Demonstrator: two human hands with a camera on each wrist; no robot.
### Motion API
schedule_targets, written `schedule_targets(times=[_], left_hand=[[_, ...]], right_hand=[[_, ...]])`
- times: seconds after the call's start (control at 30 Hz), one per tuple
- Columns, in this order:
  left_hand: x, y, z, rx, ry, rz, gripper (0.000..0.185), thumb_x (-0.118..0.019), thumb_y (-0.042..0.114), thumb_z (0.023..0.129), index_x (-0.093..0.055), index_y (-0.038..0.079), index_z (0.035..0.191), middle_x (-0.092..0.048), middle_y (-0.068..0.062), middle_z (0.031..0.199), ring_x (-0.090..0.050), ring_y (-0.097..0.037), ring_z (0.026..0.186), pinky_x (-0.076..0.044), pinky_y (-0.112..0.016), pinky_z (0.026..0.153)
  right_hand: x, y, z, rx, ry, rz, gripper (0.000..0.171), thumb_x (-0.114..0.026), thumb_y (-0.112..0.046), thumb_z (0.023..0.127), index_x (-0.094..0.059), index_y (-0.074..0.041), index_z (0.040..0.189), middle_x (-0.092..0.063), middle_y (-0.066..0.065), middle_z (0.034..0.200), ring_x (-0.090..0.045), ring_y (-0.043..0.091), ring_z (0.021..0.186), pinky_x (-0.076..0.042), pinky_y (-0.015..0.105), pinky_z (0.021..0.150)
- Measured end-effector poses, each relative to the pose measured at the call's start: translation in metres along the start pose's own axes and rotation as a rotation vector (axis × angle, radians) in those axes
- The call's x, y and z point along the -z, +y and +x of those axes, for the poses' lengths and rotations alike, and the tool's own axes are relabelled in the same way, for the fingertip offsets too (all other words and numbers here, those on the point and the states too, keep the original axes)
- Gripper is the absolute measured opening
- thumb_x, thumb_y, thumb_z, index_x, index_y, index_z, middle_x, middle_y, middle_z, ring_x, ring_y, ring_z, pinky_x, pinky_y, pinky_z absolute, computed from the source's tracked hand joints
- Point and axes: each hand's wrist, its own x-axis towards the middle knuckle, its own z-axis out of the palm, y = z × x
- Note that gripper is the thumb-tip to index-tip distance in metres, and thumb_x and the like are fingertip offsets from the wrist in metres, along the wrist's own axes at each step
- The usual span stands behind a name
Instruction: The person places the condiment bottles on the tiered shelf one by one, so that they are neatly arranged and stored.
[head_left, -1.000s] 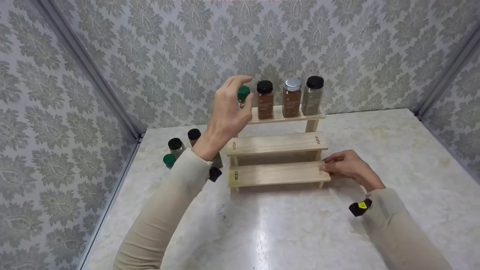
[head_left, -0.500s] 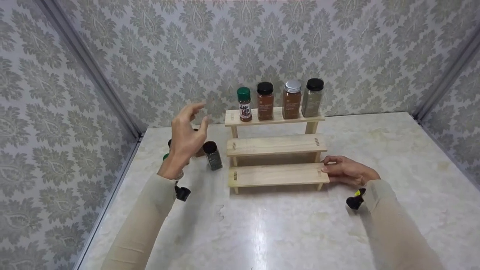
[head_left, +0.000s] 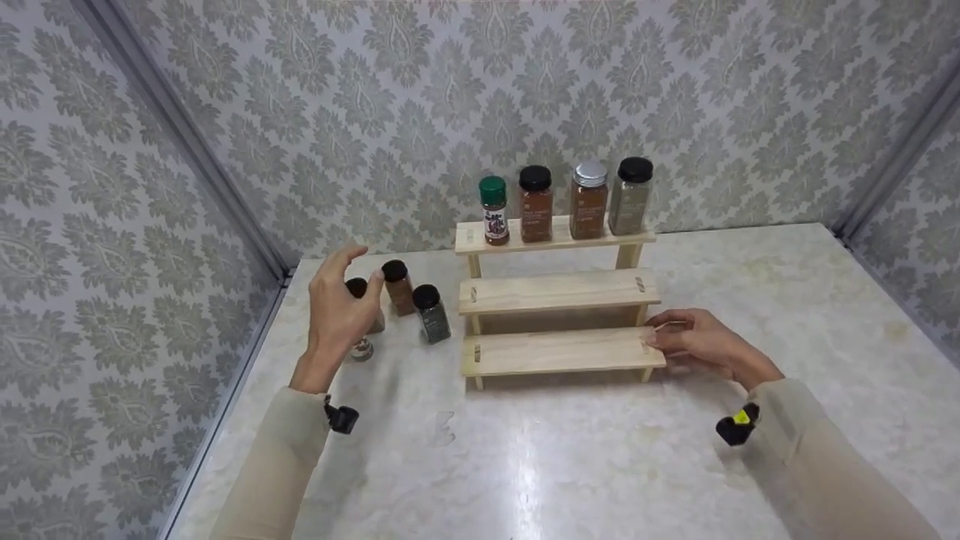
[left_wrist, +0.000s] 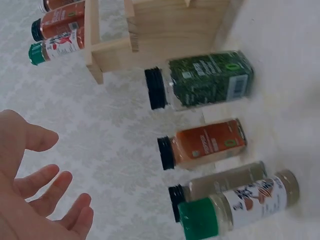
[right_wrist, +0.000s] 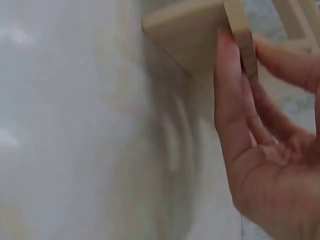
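Observation:
A three-tier wooden rack [head_left: 559, 289] stands mid-table. Its top shelf carries a green-capped jar [head_left: 493, 212], a black-capped brown jar [head_left: 535, 196], a silver-capped jar [head_left: 589, 193] and a black-capped grey jar [head_left: 631, 189]. My right hand [head_left: 686, 339] pinches the right end of the lowest shelf [right_wrist: 200, 35] between thumb and fingers [right_wrist: 232, 100]. My left hand [head_left: 339, 294] hovers with fingers spread and empty [left_wrist: 40, 200], beside several jars on the table: a green-herb jar [left_wrist: 207, 80], an orange-spice jar [left_wrist: 205, 145], a grey jar [left_wrist: 225, 182] and a green-capped jar [left_wrist: 235, 207].
The marble tabletop [head_left: 570, 450] is boxed in by patterned walls [head_left: 112, 225] on the left, back and right. The rack's middle shelf [head_left: 555, 291] and lowest shelf [head_left: 559, 351] carry nothing.
My left hand let go of the green-capped jar on the top shelf, then drew back left and down to the jars on the table. The right hand stayed on the rack.

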Motion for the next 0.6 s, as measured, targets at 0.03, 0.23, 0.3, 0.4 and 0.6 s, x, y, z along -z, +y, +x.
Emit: schedule_targets(times=[0.03, 0.23, 0.3, 0.4, 0.6], left_hand=[[0.002, -0.003, -0.001, 0.008, 0.0, 0.017, 0.043, -0.072, 0.013, 0.102, -0.065, -0.001, 0.142, -0.063, -0.023, 0.144, -0.056, -0.043, 0.138, -0.044, -0.057, 0.119], [0.01, -0.019, -0.007, 0.069, -0.014, 0.115, 0.047, -0.071, 0.015, 0.102, -0.062, -0.003, 0.144, -0.059, -0.026, 0.146, -0.053, -0.047, 0.139, -0.039, -0.061, 0.121], [0.012, -0.025, -0.011, 0.096, -0.031, 0.138, 0.05, -0.071, 0.016, 0.102, -0.06, -0.003, 0.146, -0.058, -0.026, 0.148, -0.051, -0.048, 0.14, -0.038, -0.062, 0.121], [0.015, -0.032, -0.016, 0.146, -0.075, 0.165, 0.055, -0.071, 0.02, 0.102, -0.056, -0.002, 0.15, -0.054, -0.026, 0.152, -0.049, -0.047, 0.142, -0.037, -0.062, 0.122], [0.019, -0.042, -0.024, 0.2, -0.147, 0.145, 0.063, -0.071, 0.023, 0.102, -0.049, -0.003, 0.155, -0.049, -0.027, 0.156, -0.046, -0.047, 0.145, -0.038, -0.062, 0.122]], right_hand=[[-0.007, 0.0, -0.005, 0.003, 0.054, -0.006, 0.065, -0.076, -0.027, 0.103, -0.048, 0.005, 0.153, -0.069, 0.013, 0.128, -0.074, 0.016, 0.102, -0.065, 0.034, 0.087], [-0.043, 0.002, -0.022, 0.014, 0.325, 0.059, 0.064, -0.073, -0.026, 0.104, -0.05, 0.002, 0.157, -0.059, 0.024, 0.149, -0.072, 0.002, 0.097, -0.064, 0.027, 0.087], [-0.05, 0.002, -0.024, 0.012, 0.366, 0.099, 0.063, -0.073, -0.025, 0.104, -0.051, 0.001, 0.156, -0.056, 0.025, 0.154, -0.071, -0.001, 0.097, -0.063, 0.024, 0.087], [-0.055, 0.003, -0.025, 0.008, 0.398, 0.124, 0.061, -0.074, -0.023, 0.103, -0.053, 0.0, 0.156, -0.056, 0.024, 0.154, -0.071, -0.002, 0.096, -0.062, 0.023, 0.087], [-0.056, 0.003, -0.025, -0.01, 0.432, 0.1, 0.058, -0.072, -0.023, 0.104, -0.054, -0.002, 0.155, -0.058, 0.022, 0.151, -0.07, -0.002, 0.094, -0.063, 0.025, 0.086]])
